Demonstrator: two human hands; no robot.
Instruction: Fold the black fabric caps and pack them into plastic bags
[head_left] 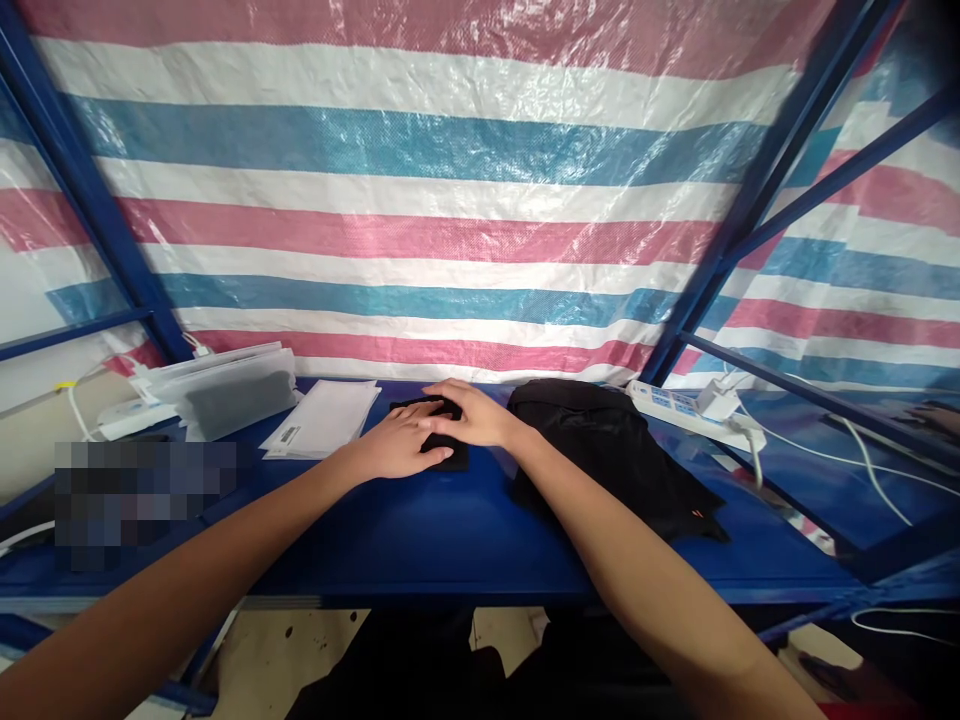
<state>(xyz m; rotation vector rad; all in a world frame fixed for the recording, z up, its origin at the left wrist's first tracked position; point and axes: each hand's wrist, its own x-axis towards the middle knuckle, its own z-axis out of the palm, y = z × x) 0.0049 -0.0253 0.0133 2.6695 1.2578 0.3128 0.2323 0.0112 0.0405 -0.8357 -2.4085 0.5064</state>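
Observation:
On the blue shelf [420, 540], a small flat black item [459, 460], perhaps folded cloth, lies mostly hidden under both hands. My left hand [399, 440] rests flat on it from the left, fingers stretched out. From the right, my right hand [474, 416] reaches over the same item with its fingers extended, overlapping the left fingers. Just right of the hands lies a crumpled black garment [592, 430] with a small orange mark near its lower corner. Left of them is a stack of white plastic packets [322, 418], one with a barcode label.
Upright translucent sleeves [240, 390] stand at the back left beside a white power strip [135, 418]. Another power strip [694, 412] with chargers and cables lies at the right. Blue metal posts [742, 200] frame the shelf, and a striped plastic sheet [450, 240] hangs behind.

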